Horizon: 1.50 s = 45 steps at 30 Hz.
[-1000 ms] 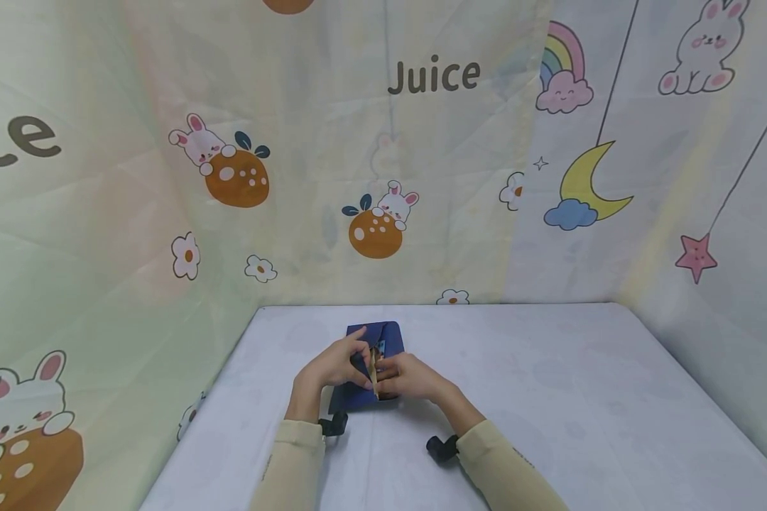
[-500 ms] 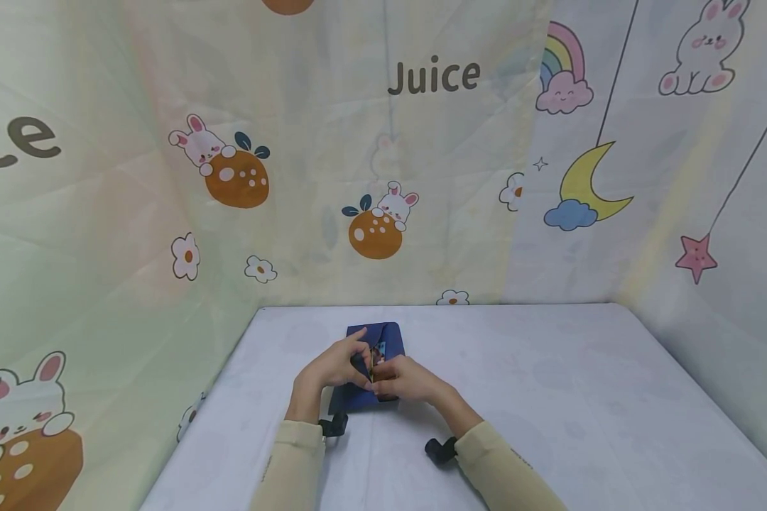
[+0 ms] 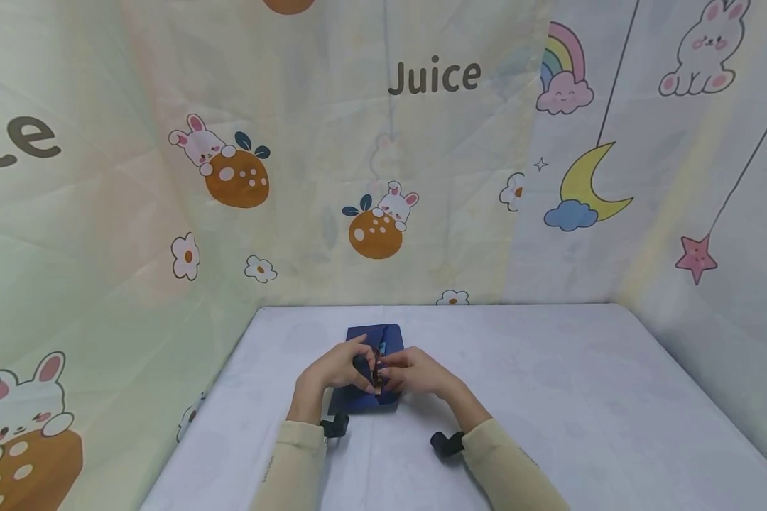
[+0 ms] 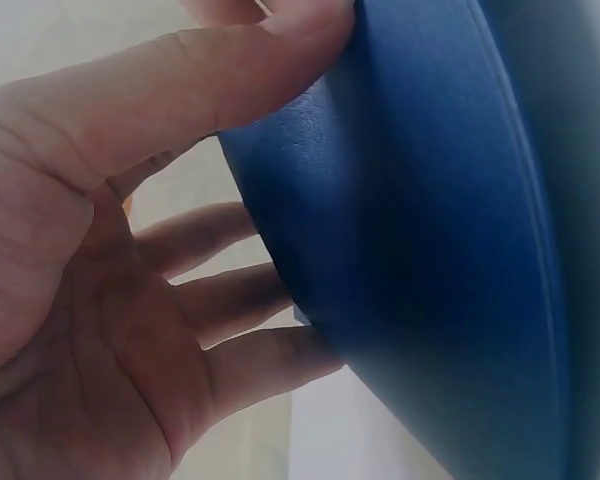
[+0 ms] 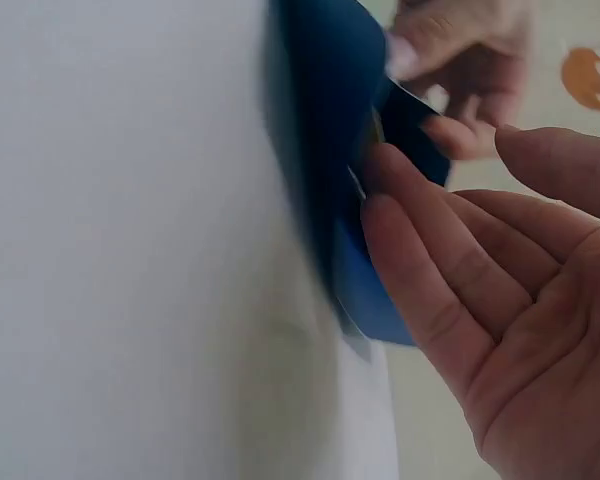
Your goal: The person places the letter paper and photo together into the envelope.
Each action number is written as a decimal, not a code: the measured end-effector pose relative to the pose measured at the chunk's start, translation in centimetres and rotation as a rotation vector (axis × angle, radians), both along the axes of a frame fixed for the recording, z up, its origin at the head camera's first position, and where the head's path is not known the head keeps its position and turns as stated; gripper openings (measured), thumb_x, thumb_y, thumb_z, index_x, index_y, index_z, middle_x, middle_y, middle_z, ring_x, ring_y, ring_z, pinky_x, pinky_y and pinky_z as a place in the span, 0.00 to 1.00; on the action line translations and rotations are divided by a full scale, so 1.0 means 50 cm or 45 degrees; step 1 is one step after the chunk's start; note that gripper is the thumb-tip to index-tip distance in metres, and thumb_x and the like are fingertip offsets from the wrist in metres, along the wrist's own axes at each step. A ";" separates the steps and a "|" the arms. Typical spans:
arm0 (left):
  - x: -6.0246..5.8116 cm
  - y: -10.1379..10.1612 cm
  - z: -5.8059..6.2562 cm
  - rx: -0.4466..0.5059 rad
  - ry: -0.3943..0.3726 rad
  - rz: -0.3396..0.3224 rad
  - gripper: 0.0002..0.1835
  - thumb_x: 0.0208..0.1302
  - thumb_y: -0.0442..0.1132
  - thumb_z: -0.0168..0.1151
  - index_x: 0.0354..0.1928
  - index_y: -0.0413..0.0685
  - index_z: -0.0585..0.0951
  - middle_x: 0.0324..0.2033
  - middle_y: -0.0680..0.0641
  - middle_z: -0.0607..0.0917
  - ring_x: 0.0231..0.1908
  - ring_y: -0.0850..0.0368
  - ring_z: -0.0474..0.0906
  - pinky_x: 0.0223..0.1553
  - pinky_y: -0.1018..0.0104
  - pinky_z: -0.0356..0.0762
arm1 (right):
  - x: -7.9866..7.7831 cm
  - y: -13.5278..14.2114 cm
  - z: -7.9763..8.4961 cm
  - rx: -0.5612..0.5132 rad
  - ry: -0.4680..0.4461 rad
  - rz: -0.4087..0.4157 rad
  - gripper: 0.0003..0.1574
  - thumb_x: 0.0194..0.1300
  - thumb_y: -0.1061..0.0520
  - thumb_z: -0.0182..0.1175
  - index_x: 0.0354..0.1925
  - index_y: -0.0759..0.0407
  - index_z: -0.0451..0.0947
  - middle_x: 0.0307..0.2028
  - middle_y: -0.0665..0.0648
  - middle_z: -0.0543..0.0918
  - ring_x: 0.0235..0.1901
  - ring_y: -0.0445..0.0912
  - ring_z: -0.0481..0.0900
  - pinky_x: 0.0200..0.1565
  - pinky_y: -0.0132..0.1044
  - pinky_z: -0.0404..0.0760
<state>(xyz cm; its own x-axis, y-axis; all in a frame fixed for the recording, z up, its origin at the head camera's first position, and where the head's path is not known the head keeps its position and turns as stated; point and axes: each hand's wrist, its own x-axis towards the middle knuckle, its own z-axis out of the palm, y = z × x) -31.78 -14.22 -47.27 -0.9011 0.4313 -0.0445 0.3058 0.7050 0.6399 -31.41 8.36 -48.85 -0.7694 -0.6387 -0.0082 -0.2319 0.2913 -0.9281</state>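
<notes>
A dark blue paper envelope is held mid-table, its opening lined up between both hands. My left hand pinches the edge of the envelope; in the left wrist view the thumb lies over the bent blue paper, with the other fingers behind it. A narrow strip of a colourful printed card shows in the opening. My right hand reaches in from the right. In the right wrist view its fingers are fairly straight, fingertips at the opening and thumb apart. How much card lies inside is hidden.
A white-covered table spreads around the envelope. Printed fabric walls stand behind and at both sides. Black wrist cameras sit at both cuffs.
My right hand first shifts slightly left against the opening, then back right and a little up. Less of the card shows now. My left hand keeps its pinch almost in place.
</notes>
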 end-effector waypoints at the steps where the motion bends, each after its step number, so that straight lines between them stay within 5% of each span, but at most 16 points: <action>1: 0.001 0.001 0.000 -0.018 -0.003 0.002 0.21 0.34 0.48 0.82 0.32 0.58 0.82 0.73 0.42 0.55 0.70 0.36 0.52 0.63 0.33 0.53 | -0.002 0.009 0.003 0.003 0.002 -0.028 0.24 0.70 0.54 0.56 0.59 0.67 0.73 0.43 0.65 0.85 0.38 0.55 0.86 0.41 0.48 0.83; 6: 0.004 0.014 0.000 -0.102 0.002 -0.007 0.19 0.36 0.48 0.81 0.33 0.62 0.83 0.73 0.39 0.55 0.70 0.35 0.53 0.63 0.34 0.55 | -0.012 0.048 0.022 -0.001 0.045 -0.133 0.31 0.69 0.50 0.57 0.63 0.67 0.69 0.49 0.66 0.83 0.41 0.56 0.85 0.43 0.48 0.82; 12: 0.012 0.037 -0.003 -0.252 0.027 -0.016 0.22 0.38 0.43 0.81 0.39 0.64 0.84 0.70 0.37 0.62 0.67 0.37 0.60 0.63 0.40 0.60 | -0.019 0.067 0.022 0.025 0.167 -0.273 0.29 0.67 0.51 0.59 0.60 0.65 0.73 0.49 0.64 0.83 0.41 0.53 0.85 0.42 0.46 0.82; 16: 0.022 0.054 0.003 -0.308 0.011 0.010 0.39 0.37 0.43 0.81 0.58 0.64 0.78 0.69 0.38 0.64 0.67 0.38 0.60 0.60 0.37 0.63 | -0.020 0.068 0.010 0.230 0.311 -0.405 0.30 0.65 0.48 0.61 0.62 0.60 0.72 0.56 0.60 0.79 0.52 0.53 0.80 0.50 0.50 0.79; 20: 0.025 0.064 0.008 -0.321 0.008 0.018 0.52 0.41 0.49 0.79 0.71 0.63 0.63 0.73 0.39 0.54 0.71 0.37 0.50 0.63 0.34 0.55 | -0.020 0.070 -0.003 0.504 0.519 -0.472 0.42 0.63 0.43 0.62 0.70 0.56 0.62 0.70 0.63 0.62 0.67 0.61 0.63 0.62 0.58 0.65; 25: 0.014 0.076 -0.002 -0.291 0.228 0.013 0.53 0.50 0.64 0.68 0.75 0.62 0.53 0.75 0.41 0.41 0.73 0.39 0.33 0.68 0.37 0.36 | -0.013 0.076 -0.006 0.798 0.709 -0.486 0.58 0.56 0.36 0.66 0.75 0.49 0.49 0.75 0.63 0.40 0.73 0.62 0.42 0.67 0.64 0.45; 31: 0.003 0.089 -0.016 -0.316 0.466 0.176 0.51 0.55 0.74 0.53 0.75 0.65 0.45 0.74 0.47 0.27 0.71 0.42 0.19 0.66 0.35 0.22 | -0.008 0.083 -0.007 0.901 0.711 -0.522 0.59 0.58 0.28 0.58 0.76 0.43 0.42 0.75 0.61 0.33 0.74 0.59 0.29 0.65 0.67 0.27; 45: 0.003 0.093 -0.027 -0.423 0.495 0.192 0.52 0.53 0.75 0.53 0.75 0.65 0.47 0.75 0.43 0.34 0.72 0.41 0.24 0.63 0.32 0.20 | -0.008 0.088 -0.011 0.919 0.709 -0.525 0.56 0.58 0.26 0.55 0.75 0.44 0.48 0.76 0.61 0.36 0.74 0.58 0.32 0.65 0.68 0.29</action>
